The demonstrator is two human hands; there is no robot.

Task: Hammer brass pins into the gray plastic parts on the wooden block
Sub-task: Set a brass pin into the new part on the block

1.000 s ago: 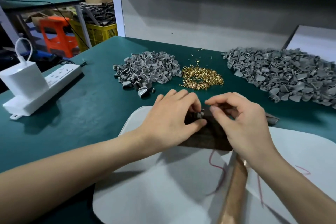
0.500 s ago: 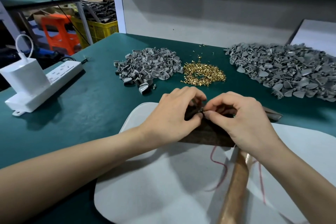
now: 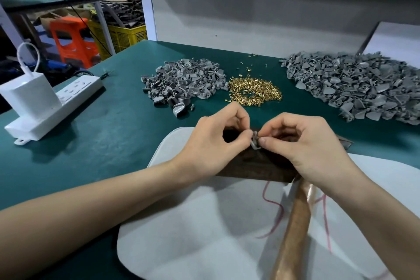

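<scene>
A small gray plastic part [image 3: 255, 141] is held over the dark wooden block [image 3: 252, 166] between both hands. My left hand [image 3: 216, 143] pinches it from the left with thumb and fingers curled. My right hand [image 3: 302, 143] pinches at its right side, thumb and forefinger together; whether a brass pin sits in that pinch is too small to see. A hammer with a wooden handle [image 3: 293, 229] lies under my right wrist, its head hidden. The brass pins [image 3: 254, 92] lie heaped on the green table beyond the block.
One pile of gray parts [image 3: 184, 82] lies left of the pins, a larger pile [image 3: 361, 88] lies right. A gray felt pad [image 3: 204, 223] lies under the block. A white power strip with a charger [image 3: 50, 100] sits far left. A gray wall panel closes the back.
Both hands have risen slightly off the block with the gray part between them, and their fingertips have closed together on it.
</scene>
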